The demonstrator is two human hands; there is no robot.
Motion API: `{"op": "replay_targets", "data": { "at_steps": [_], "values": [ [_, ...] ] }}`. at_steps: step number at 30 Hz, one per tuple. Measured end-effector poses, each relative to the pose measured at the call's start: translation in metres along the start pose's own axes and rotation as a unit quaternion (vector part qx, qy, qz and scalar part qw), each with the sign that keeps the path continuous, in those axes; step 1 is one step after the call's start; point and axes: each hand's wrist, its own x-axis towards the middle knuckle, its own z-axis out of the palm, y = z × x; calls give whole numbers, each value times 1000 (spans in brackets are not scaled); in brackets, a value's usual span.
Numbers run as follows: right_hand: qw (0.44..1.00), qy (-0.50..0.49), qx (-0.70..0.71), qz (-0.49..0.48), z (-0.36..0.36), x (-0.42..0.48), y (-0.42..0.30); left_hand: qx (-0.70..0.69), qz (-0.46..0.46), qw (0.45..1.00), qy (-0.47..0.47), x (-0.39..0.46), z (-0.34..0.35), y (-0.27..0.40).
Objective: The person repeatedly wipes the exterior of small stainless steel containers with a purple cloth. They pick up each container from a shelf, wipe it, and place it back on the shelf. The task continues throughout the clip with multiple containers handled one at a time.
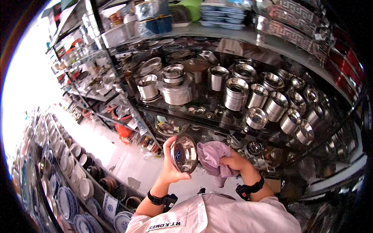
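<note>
A shiny stainless steel bowl with a blue mark on its inner base is tilted on its side in my left hand, fingers behind the rim and thumb at its lower edge. Just right of it, my right hand grips a bunched pink cloth, which hangs down a little below the hand. A narrow gap seems to lie between cloth and bowl. Ahead, stacks of steel bowls stand on a dark shelf, with a single bowl near its front edge.
Overhead, a shelf carries stacked blue containers. A lower shelf holds a round tray with small packets and more metalware. Racks of plates stand at the lower left. A black shelf post rises left of the steel bowls.
</note>
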Motion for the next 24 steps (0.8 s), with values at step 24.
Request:
{"op": "replay_targets", "data": {
  "at_steps": [24],
  "values": [
    [903,381,171,-102,-86,-114,50,52,-115,976,-176,82,126,-117]
  ]
}}
